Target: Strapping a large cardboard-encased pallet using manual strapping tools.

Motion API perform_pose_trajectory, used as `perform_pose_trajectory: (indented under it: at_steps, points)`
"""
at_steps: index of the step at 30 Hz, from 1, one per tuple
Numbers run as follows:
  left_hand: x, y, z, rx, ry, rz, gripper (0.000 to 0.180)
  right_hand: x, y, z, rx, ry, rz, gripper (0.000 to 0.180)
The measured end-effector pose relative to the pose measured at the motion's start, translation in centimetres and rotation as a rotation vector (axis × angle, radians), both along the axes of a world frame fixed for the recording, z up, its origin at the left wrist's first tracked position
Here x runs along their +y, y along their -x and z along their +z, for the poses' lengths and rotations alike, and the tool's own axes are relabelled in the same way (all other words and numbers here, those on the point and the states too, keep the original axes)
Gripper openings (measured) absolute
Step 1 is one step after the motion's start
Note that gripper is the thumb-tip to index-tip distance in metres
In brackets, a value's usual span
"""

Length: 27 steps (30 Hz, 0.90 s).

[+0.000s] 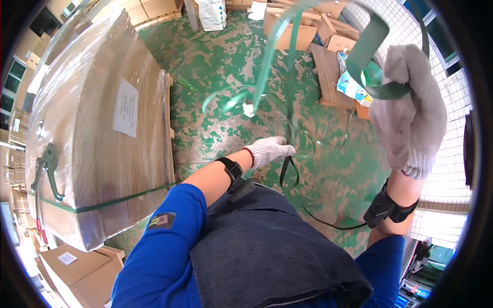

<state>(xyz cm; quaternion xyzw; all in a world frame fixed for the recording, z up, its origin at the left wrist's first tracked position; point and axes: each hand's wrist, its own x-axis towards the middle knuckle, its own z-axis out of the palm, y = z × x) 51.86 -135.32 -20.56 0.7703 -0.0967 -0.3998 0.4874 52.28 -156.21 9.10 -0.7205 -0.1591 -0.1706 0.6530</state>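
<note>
My left hand (271, 151), in a white knit glove, is closed around a green packing strap (291, 77) in front of my waist. The strap runs up from that hand, and a short loop hangs below it. Raised at the right, my gloved right hand (409, 110) is closed on a wide curl of green strap (362, 54). More loops blur across the upper middle. At the left stands a film-wrapped carton stack (97, 169) on a pallet, with one green strap (123, 197) around its lower part. A green strapping tool (50, 169) hangs on its side.
Worn green floor (221, 66) lies between the stack and a white grid wall (452, 138). Far off are a white sack (211, 14) and open cartons (290, 33) with scraps. A wooden board (328, 77) lies at the right. Another carton (84, 272) sits near left.
</note>
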Motion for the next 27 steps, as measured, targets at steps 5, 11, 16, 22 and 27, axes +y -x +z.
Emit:
perform_pose_trajectory:
  at_steps: [5,11,16,22,27]
  points:
    - [-0.7,-4.0,-0.3,0.468,0.365,0.246,0.03,-4.3,-4.8,-4.5,0.125,0.083,-0.085,0.038]
    - [5.0,-13.2,-0.5,0.542,0.681,0.749,0.016,-4.1,-9.1,-8.4,0.881,0.092,-0.028,0.028]
    - [15.8,-24.2,-1.9,0.23,0.383,0.664,0.031,-4.4,-11.1,-18.1,1.262,0.343,-0.324,0.008]
    - [26.9,-34.4,3.0,0.212,0.714,0.987,0.032,-0.7,-10.8,-21.3,1.922,0.972,-0.195,0.013]
    - [29.6,-40.5,6.3,-0.004,0.809,0.877,0.03,8.1,-18.5,-21.2,1.868,1.155,0.004,0.02]
